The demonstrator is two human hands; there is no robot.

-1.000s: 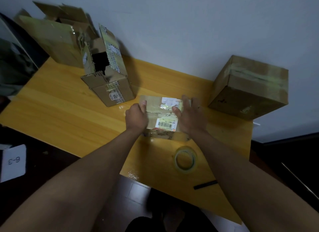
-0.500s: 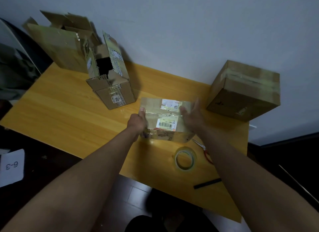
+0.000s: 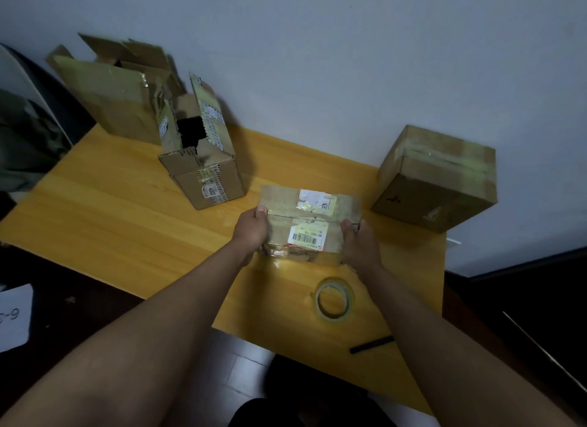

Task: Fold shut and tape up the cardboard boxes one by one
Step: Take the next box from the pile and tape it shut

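Observation:
A small flat cardboard box [image 3: 309,223] with white labels and a barcode sticker lies on the wooden table [image 3: 127,210], its top flaps folded shut along a middle seam. My left hand [image 3: 251,228] grips its left end, thumb on the seam. My right hand [image 3: 357,240] grips its right end. A roll of clear tape [image 3: 334,299] lies flat just in front of the box, near my right forearm.
An open box [image 3: 203,159] with raised flaps stands at the back left, a larger open box [image 3: 111,93] behind it. A closed taped box [image 3: 438,178] sits at the right by the wall. A black pen [image 3: 371,344] lies near the front edge.
My right hand came off the top, opened beside the box, then closed on its right end. The red-handled scissors seen half a second ago are hidden now.

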